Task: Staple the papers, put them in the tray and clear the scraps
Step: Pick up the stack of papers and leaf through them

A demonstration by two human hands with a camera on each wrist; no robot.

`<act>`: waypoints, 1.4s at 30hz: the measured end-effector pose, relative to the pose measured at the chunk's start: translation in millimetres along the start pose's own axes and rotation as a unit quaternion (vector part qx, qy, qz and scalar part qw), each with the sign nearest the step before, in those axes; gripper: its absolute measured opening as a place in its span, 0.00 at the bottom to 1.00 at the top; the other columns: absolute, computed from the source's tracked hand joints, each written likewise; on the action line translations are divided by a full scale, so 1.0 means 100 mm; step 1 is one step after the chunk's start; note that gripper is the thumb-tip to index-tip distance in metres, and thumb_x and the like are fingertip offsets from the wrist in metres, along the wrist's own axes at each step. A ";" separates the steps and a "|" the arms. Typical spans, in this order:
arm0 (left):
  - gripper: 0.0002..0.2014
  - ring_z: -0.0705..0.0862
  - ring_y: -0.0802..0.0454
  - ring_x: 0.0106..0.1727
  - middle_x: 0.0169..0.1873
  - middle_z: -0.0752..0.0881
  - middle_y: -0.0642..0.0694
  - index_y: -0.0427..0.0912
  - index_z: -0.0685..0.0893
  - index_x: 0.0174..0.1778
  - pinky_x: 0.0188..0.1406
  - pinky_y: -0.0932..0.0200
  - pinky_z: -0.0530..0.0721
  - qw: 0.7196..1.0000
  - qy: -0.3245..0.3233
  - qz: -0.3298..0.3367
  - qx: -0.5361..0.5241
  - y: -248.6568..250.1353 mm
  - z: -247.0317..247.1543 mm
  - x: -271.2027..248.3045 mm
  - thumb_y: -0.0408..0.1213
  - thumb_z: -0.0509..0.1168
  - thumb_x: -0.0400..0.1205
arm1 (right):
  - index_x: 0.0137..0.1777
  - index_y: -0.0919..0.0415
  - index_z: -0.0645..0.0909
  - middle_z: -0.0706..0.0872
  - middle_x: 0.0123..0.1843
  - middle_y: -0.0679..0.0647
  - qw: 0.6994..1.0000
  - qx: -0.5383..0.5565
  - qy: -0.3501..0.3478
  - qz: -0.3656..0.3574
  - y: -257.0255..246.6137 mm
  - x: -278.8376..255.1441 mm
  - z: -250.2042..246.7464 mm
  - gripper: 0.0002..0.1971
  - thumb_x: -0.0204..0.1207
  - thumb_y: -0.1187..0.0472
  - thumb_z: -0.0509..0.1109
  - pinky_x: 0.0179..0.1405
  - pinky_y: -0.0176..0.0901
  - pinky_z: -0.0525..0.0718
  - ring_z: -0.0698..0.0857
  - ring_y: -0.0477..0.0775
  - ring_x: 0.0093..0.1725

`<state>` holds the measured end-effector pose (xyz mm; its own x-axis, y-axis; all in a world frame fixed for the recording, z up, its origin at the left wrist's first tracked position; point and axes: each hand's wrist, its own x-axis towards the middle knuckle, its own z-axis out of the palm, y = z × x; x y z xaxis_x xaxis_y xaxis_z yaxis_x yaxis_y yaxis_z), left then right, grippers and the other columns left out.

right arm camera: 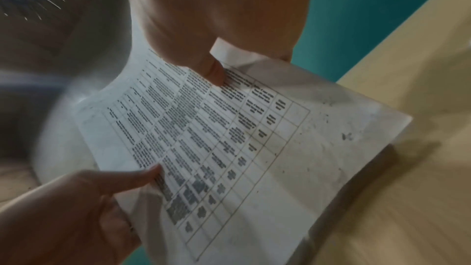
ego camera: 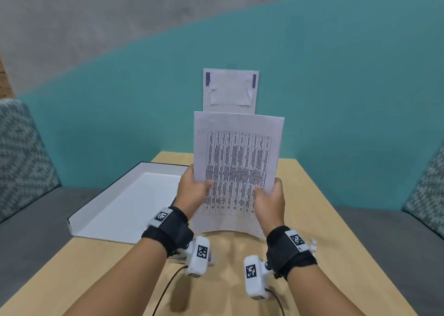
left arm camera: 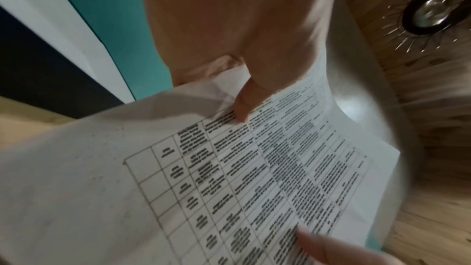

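I hold a stack of white papers (ego camera: 236, 162) printed with a table upright over the wooden table (ego camera: 312, 219), bottom edge just above the tabletop. My left hand (ego camera: 195, 190) pinches the left edge, thumb on the print. My right hand (ego camera: 270, 198) pinches the right edge the same way. In the left wrist view the papers (left arm camera: 229, 178) fill the frame under my left thumb (left arm camera: 243, 104). The right wrist view shows the papers (right arm camera: 229, 138) under my right thumb (right arm camera: 213, 72). A white tray (ego camera: 125, 202) lies left of the papers. Small white scraps (ego camera: 313, 243) lie by my right wrist.
A sheet is taped to the teal wall (ego camera: 336, 87) behind the table. Grey benches with patterned cushions (ego camera: 21, 157) flank the table on both sides. A cable (ego camera: 168, 289) runs across the near tabletop. No stapler shows in any view.
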<state>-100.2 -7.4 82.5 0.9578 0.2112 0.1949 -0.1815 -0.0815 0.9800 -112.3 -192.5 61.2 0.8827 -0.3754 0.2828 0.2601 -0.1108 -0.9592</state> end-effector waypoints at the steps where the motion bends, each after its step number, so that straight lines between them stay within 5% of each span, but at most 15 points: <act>1: 0.23 0.92 0.44 0.58 0.58 0.92 0.44 0.42 0.81 0.70 0.59 0.42 0.90 1.000 -0.006 0.005 -0.005 0.05 -0.03 0.02 0.20 0.68 0.80 | 0.56 0.53 0.76 0.88 0.47 0.50 1.000 0.000 -0.008 -0.008 -0.02 0.03 -0.02 0.11 0.81 0.70 0.63 0.32 0.39 0.83 0.86 0.52 0.39; 10: 0.16 0.94 0.42 0.54 0.52 0.95 0.43 0.37 0.90 0.58 0.59 0.41 0.91 0.998 0.019 0.051 -0.024 0.23 -0.09 0.14 0.20 0.74 0.76 | 0.52 0.59 0.75 0.85 0.42 0.49 0.991 -0.048 0.012 -0.126 -0.26 0.08 -0.06 0.06 0.81 0.70 0.64 0.32 0.33 0.77 0.83 0.47 0.38; 14: 0.15 0.93 0.40 0.55 0.53 0.94 0.42 0.40 0.88 0.58 0.57 0.46 0.91 0.997 0.036 0.065 -0.021 0.18 0.00 0.10 0.20 0.72 0.78 | 0.55 0.58 0.75 0.85 0.43 0.47 0.993 -0.040 0.020 -0.114 -0.22 0.04 -0.01 0.07 0.82 0.70 0.63 0.33 0.30 0.77 0.84 0.45 0.41; 19: 0.21 0.93 0.44 0.56 0.55 0.93 0.45 0.48 0.86 0.61 0.59 0.38 0.91 0.999 0.016 0.026 -0.013 -0.06 0.03 0.07 0.20 0.69 0.78 | 0.56 0.57 0.75 0.85 0.42 0.49 0.998 -0.024 0.010 -0.051 0.00 -0.02 0.03 0.09 0.81 0.69 0.62 0.24 0.28 0.77 0.83 0.48 0.35; 25: 0.25 0.92 0.42 0.58 0.57 0.93 0.44 0.46 0.85 0.63 0.57 0.43 0.91 0.999 -0.049 -0.002 -0.019 -0.12 -0.12 0.12 0.16 0.69 0.75 | 0.55 0.58 0.77 0.85 0.44 0.45 0.998 -0.005 0.008 -0.059 0.06 0.06 -0.01 0.10 0.81 0.73 0.63 0.29 0.22 0.77 0.83 0.48 0.39; 28: 0.21 0.93 0.40 0.55 0.54 0.95 0.43 0.42 0.87 0.62 0.47 0.51 0.91 0.993 -0.114 -0.041 0.008 -0.08 -0.27 0.19 0.18 0.70 0.77 | 0.52 0.55 0.77 0.84 0.44 0.49 0.997 0.014 -0.003 -0.070 -0.06 0.24 -0.10 0.11 0.80 0.73 0.65 0.41 0.44 0.83 0.83 0.54 0.42; 30: 0.17 0.92 0.37 0.57 0.55 0.95 0.41 0.37 0.88 0.63 0.49 0.51 0.90 0.987 -0.146 -0.057 0.038 -0.06 -0.33 0.23 0.20 0.70 0.80 | 0.53 0.52 0.78 0.86 0.48 0.51 0.997 0.029 -0.022 -0.066 -0.17 0.36 -0.16 0.14 0.80 0.74 0.66 0.49 0.48 0.84 0.85 0.55 0.47; 34: 0.13 0.94 0.47 0.48 0.49 0.96 0.46 0.40 0.89 0.56 0.43 0.59 0.91 0.991 -0.130 -0.024 0.028 -0.07 -0.28 0.26 0.19 0.69 0.82 | 0.60 0.51 0.78 0.87 0.56 0.47 0.995 0.029 -0.050 -0.086 -0.33 0.44 -0.19 0.17 0.80 0.73 0.65 0.55 0.43 0.85 0.87 0.46 0.54; 38: 0.15 0.91 0.51 0.45 0.52 0.93 0.47 0.43 0.87 0.59 0.33 0.69 0.87 0.996 -0.087 0.008 0.019 -0.16 -0.09 0.24 0.20 0.68 0.82 | 0.58 0.48 0.72 0.80 0.49 0.30 0.992 0.017 -0.030 -0.121 -0.36 0.32 -0.12 0.16 0.83 0.72 0.63 0.45 0.17 0.75 0.80 0.20 0.43; 40: 0.16 0.91 0.49 0.51 0.55 0.93 0.46 0.43 0.86 0.63 0.41 0.63 0.91 0.998 -0.067 0.002 0.020 -0.26 -0.02 0.25 0.22 0.68 0.83 | 0.57 0.51 0.71 0.79 0.47 0.30 0.992 0.007 -0.013 -0.129 -0.31 0.26 -0.09 0.14 0.83 0.72 0.62 0.39 0.13 0.73 0.79 0.18 0.40; 42: 0.18 0.91 0.46 0.57 0.57 0.93 0.46 0.42 0.87 0.64 0.58 0.49 0.91 0.998 -0.053 -0.007 0.027 -0.36 0.00 0.24 0.21 0.68 0.82 | 0.56 0.55 0.73 0.83 0.45 0.36 0.992 -0.004 -0.005 -0.122 -0.21 0.21 -0.06 0.10 0.82 0.72 0.62 0.35 0.19 0.76 0.81 0.23 0.38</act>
<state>-70.4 0.4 52.3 0.9788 0.1092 0.1736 -0.1588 -0.1319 0.9785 -101.6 -203.9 87.8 0.7975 -0.3275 0.5067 0.4634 -0.2054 -0.8620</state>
